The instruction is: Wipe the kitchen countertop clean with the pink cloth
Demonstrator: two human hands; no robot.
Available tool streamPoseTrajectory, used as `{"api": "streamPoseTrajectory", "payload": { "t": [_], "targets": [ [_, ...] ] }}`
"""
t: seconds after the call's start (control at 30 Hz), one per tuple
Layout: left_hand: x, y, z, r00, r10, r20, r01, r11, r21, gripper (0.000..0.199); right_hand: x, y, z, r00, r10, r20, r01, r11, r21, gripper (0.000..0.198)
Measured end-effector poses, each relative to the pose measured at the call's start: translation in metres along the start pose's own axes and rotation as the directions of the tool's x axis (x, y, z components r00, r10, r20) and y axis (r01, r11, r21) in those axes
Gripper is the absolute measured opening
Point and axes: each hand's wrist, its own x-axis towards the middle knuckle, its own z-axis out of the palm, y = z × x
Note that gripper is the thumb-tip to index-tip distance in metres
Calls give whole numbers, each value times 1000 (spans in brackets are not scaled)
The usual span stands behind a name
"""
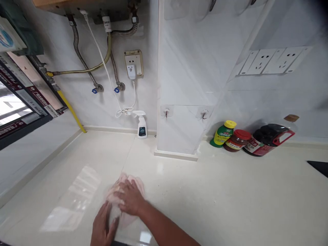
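A thin pale pink cloth [139, 184] lies bunched on the white countertop. My right hand [132, 198] presses down on it from above, its bent fingers gathering the fabric; motion blurs the fingertips slightly. Just left of and nearer than the cloth is my left hand [102, 223], resting on the counter near the cloth's edge. Its fingers stretch forward and the thumb stands apart, with nothing held between them. Part of the cloth is hidden under my right hand.
A white spray bottle [142, 126] stands against the back wall. Right of the wall column [179, 133] are a green bottle [222, 134], a red-lidded jar [237, 140] and a large dark bottle [266, 140]. Small specks [179, 187] dot the countertop [230, 205]. Hoses [82, 56] hang above.
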Motion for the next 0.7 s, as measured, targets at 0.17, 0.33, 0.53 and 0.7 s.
{"api": "streamPoseTrajectory", "payload": {
  "t": [0.17,0.33,0.53,0.7],
  "targets": [
    [2,-5,4,997,43,68,-53,988,148,56,-26,94,-36,912,378,-160,-391,918,-61,58],
    [4,-5,7,996,59,71,-74,968,240,49,-132,181,-81,700,633,-330,-692,715,-98,50],
    [9,0,6,996,57,75,-76,956,283,51,-256,223,-123,266,834,-483,-950,310,14,54],
    [10,5,4,995,36,92,-62,955,291,55,-229,200,-120,69,877,-476,-989,121,79,56]
  ]
}}
